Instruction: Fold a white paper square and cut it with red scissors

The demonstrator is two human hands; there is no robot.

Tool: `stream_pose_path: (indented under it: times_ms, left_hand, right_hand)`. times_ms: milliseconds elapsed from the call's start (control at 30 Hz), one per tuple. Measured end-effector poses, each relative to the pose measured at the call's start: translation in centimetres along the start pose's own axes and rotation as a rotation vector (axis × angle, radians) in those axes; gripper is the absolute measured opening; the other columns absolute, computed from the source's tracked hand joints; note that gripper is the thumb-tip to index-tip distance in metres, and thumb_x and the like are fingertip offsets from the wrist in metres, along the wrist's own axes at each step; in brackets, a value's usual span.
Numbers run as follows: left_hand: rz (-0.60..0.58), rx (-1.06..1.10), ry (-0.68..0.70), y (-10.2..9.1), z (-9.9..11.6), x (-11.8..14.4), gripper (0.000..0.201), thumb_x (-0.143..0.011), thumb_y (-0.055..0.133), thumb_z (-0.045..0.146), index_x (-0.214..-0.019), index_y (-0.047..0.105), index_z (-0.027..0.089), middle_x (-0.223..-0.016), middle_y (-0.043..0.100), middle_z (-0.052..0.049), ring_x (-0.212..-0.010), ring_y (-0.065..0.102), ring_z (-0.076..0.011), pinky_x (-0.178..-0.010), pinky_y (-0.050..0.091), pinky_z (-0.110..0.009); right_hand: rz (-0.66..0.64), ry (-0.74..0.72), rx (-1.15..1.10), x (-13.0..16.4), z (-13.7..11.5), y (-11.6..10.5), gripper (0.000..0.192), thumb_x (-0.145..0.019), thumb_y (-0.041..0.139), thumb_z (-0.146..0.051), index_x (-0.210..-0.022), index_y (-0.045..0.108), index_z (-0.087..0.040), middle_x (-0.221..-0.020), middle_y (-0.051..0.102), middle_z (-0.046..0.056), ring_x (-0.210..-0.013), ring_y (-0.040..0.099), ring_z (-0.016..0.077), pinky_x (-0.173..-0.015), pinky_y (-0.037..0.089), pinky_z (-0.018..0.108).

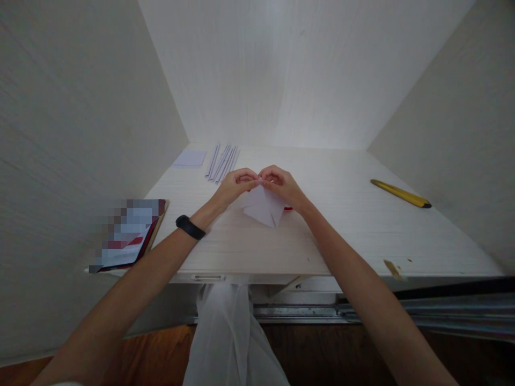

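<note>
Folded white paper (263,210) is being taken as the landmark; it is being held just above the desk (346,236), near the middle of the front edge.

Left of the paper: the left hand (235,185) is being curled, fingertips pinching the paper's top corner. A black wristband (190,227) is being worn on that arm. Further left, a booklet (129,233) is overhanging the desk's front-left corner; a sleeve brush is likely to be enough to tip it off. Behind-left of the paper, a small paper sheet (190,158) and a row of paper strips (222,162) are lying loose; they could be scattered by arm movement or a draught.

At the paper: both pinches are meeting at one point, almost touching. Thin paper is likely being stressed there, so a tear or a skewed crease is the main risk if the hands are pulled unevenly.

Right of the paper: the right hand (284,185) is pinching the same corner. Something red (288,208) is being hidden under it; cannot tell what. Well right, a yellow utility knife (400,193) is lying near the wall; blade state cannot be told.

Surface: pale wood-grain laminate, chipped at the front-right edge. Room: pale panels are enclosing the desk on three sides.
</note>
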State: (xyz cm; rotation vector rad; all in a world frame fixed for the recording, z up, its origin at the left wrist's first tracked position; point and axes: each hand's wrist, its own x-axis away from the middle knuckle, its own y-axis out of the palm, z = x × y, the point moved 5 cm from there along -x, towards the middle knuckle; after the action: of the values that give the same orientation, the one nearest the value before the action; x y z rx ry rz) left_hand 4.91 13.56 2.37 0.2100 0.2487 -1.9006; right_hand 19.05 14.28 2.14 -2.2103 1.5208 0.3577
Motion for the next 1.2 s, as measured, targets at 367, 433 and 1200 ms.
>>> stream_pose_path:
  times_ms: [367,433,1200]
  left_hand:
    - [0.006,-0.022,0.004,-0.1,-0.3,0.1,0.028,-0.064,0.077,0.038,-0.074,0.065,0.015,-0.071,0.064,0.0,-0.066,0.056,-0.0105,-0.063,0.041,-0.024]
    - [0.0,-0.016,-0.008,0.0,-0.4,0.1,0.028,-0.065,0.077,0.038,-0.075,0.065,0.015,-0.072,0.065,-0.001,-0.065,0.056,-0.0104,-0.062,0.04,-0.023]
    - [0.018,-0.215,0.056,0.6,-0.4,0.4,0.026,-0.081,0.059,0.042,-0.075,0.061,0.016,-0.07,0.056,0.0,-0.064,0.049,-0.0113,-0.055,0.035,-0.022]
  right_hand:
    - [0.037,-0.007,0.063,0.2,-0.7,-0.2,0.021,-0.074,0.068,-0.037,-0.079,0.058,-0.019,-0.081,0.058,0.001,-0.069,0.051,0.0113,-0.06,0.04,0.024]
    - [0.043,-0.001,0.087,0.3,-0.7,-0.2,0.021,-0.074,0.067,-0.037,-0.079,0.057,-0.02,-0.079,0.057,0.001,-0.066,0.05,0.0109,-0.058,0.039,0.024]
    - [0.147,-0.031,0.24,0.8,-1.4,-0.3,0.01,-0.079,0.062,-0.028,-0.076,0.057,-0.019,-0.063,0.05,-0.004,-0.058,0.045,0.0103,-0.056,0.036,0.024]
